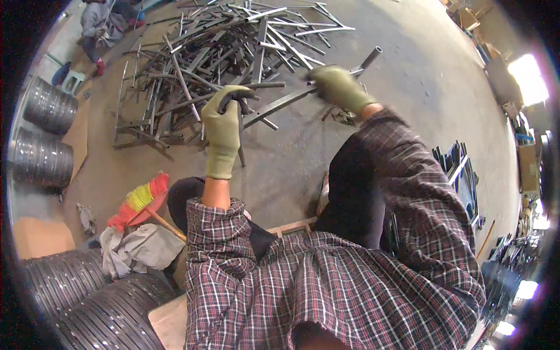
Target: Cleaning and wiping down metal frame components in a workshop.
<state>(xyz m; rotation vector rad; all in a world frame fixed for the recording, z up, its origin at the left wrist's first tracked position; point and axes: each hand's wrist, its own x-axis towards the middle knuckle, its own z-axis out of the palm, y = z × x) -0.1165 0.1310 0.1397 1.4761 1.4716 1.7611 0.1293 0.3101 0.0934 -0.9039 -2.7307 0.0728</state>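
My left hand (223, 131), in a pale green glove with dark palm, is raised in front of the pile with its fingers curled around part of a grey metal tube frame (280, 107). A long bar of that frame slants up to the right. My right hand (338, 88), in the same kind of glove, is smeared by motion over the bar's far end. Beyond it a round open-ended tube (371, 57) sticks out; whether the right fingers grip anything is unclear. Just behind lies a large tangled pile of metal tube frames (216, 58).
At left stand coils of dark banded material (44, 157), with more coils (111, 309) lower left. A red and yellow broom (140, 201) and a grey cloth (140, 248) lie beside me. Another person (102, 26) sits far left. Dark metal parts (461, 175) stand at right.
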